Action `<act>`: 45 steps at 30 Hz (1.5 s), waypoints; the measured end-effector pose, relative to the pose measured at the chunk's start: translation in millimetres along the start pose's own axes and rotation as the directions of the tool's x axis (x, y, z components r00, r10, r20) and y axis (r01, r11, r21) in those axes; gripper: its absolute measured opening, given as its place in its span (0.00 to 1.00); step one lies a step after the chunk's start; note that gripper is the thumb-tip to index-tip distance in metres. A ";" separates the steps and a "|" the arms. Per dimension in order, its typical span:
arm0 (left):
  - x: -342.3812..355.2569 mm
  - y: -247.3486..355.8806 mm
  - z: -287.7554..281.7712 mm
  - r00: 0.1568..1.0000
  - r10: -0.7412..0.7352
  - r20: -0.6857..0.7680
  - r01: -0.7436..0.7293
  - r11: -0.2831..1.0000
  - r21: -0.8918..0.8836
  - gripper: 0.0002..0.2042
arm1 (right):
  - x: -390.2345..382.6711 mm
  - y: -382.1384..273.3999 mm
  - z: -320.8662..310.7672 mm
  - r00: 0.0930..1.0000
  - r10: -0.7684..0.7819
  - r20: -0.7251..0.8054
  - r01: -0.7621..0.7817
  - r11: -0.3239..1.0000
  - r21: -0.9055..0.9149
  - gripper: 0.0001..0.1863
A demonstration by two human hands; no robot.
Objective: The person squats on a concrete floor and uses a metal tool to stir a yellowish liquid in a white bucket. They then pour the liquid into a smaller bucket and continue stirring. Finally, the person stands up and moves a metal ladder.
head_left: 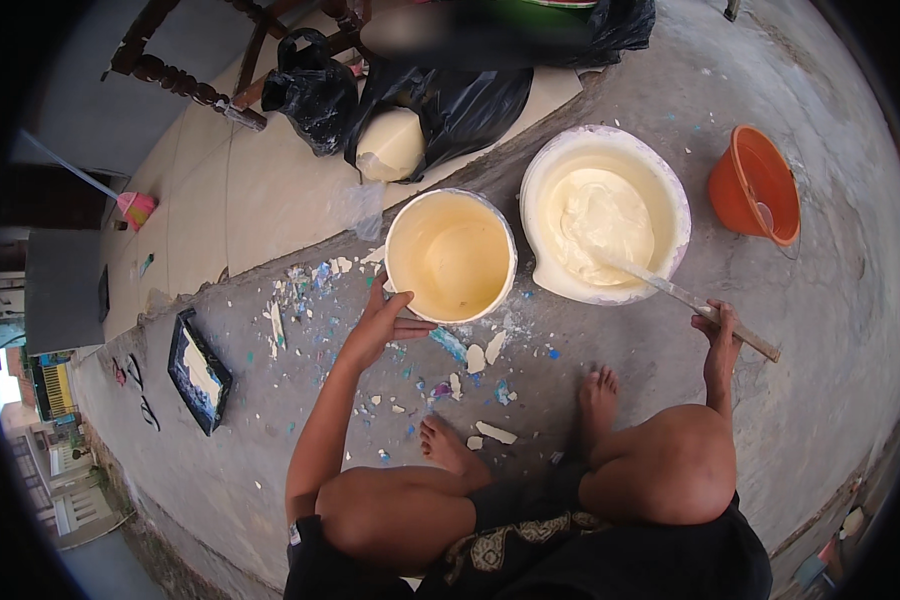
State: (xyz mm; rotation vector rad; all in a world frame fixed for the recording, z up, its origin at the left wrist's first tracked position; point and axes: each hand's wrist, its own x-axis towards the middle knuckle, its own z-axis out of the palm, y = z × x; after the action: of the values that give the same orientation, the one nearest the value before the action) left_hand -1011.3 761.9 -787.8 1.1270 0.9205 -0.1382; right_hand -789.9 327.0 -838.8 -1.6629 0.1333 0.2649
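My left hand grips the near left side of a cream bucket, which has a pale yellow coating inside and is tilted so its interior shows. My right hand is closed around a flat stirring stick, whose far end rests in thick cream-coloured paste. The paste sits in a wide white tub with a stained rim, to the right of the bucket. I squat barefoot on the concrete, with both tub and bucket in front of me.
An orange bucket stands right of the tub. Black bags and wooden furniture are on the tiled step behind. A paint tray, sandals and a pink dustpan or broom lie leftward. Paint flakes litter the concrete.
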 end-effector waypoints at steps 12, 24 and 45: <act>-64.8 -59.9 -20.9 0.752 0.618 -0.230 -0.497 0.760 0.418 0.38 | -3.3 -7.6 5.5 0.689 0.460 0.561 -0.357 0.888 -0.289 0.30; -43.7 -154.3 -45.6 0.372 0.928 0.031 -0.874 0.339 0.348 0.26 | -55.5 15.9 217.9 0.010 -0.231 0.973 0.761 0.633 0.143 0.56; -127.1 12.7 -1.4 0.732 0.649 -0.208 -0.331 0.606 0.723 0.24 | -57.9 -99.4 235.3 0.212 0.150 0.966 0.437 0.869 -0.231 0.38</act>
State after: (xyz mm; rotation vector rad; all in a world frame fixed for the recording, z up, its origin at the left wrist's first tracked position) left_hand -1086.6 725.8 -691.1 2.1202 0.9391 0.3354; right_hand -843.9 567.3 -749.8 -1.6344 -1.2008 1.2678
